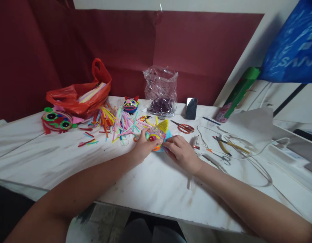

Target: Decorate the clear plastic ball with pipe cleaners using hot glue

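Near the middle of the table sits a colourful pipe-cleaner animal head (155, 135), with a yellow ear, a red eye and a light blue side. My left hand (143, 145) is closed around its left side, thumb across the front. At its right side my right hand (180, 150) has its fingers pinched together against the blue part; whatever lies between those fingertips is too small to make out. Behind and left of the head spreads a pile of cut pipe cleaners (126, 121) in several colours.
Two finished heads, one red-green (58, 119) and one blue (130, 105), stand farther back. A red plastic bag (77, 98), clear bag (161, 91) and phone (191, 108) line the rear. Orange-handled scissors (185, 128), yellow-handled pliers (224, 146) and a white cable (262, 152) lie right.
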The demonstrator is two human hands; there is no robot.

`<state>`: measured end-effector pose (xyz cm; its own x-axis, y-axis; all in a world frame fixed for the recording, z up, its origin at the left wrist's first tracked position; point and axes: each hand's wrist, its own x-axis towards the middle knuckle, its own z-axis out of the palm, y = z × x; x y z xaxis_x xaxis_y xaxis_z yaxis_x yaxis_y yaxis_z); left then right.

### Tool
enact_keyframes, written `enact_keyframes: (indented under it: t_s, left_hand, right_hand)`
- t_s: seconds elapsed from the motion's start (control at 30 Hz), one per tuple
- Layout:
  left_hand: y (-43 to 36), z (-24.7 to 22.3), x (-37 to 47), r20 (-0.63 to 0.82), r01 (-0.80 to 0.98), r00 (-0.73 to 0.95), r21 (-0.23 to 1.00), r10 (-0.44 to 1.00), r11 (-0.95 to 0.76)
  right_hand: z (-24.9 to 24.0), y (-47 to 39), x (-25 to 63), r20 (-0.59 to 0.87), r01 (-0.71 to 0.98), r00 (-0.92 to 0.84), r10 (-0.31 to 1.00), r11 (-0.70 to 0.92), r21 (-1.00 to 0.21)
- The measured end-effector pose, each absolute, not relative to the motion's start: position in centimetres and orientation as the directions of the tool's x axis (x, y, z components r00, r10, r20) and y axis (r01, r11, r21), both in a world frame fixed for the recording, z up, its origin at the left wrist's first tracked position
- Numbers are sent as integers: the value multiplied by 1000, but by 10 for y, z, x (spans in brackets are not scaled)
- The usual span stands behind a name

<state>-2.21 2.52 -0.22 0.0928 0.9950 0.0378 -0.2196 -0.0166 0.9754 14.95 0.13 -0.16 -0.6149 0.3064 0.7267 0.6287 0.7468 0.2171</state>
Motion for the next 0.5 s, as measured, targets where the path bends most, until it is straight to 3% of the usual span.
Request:
enact_keyframes:
  t_s: [0.2,0.33,0.5]
  left_hand:
    - [19,4,-21,67,-172,69,984,995,-54]
    - [21,2,-22,141,-94,70,987,988,-134]
    - [25,-3,-22,115,-72,98,992,989,-108]
  right_hand:
    - [-5,0,150,780,619,-522,344,783,68]
    - [-5,3,155,735,578,-572,364,815,46]
    - [-7,4,155,757,556,-446,477,811,-183]
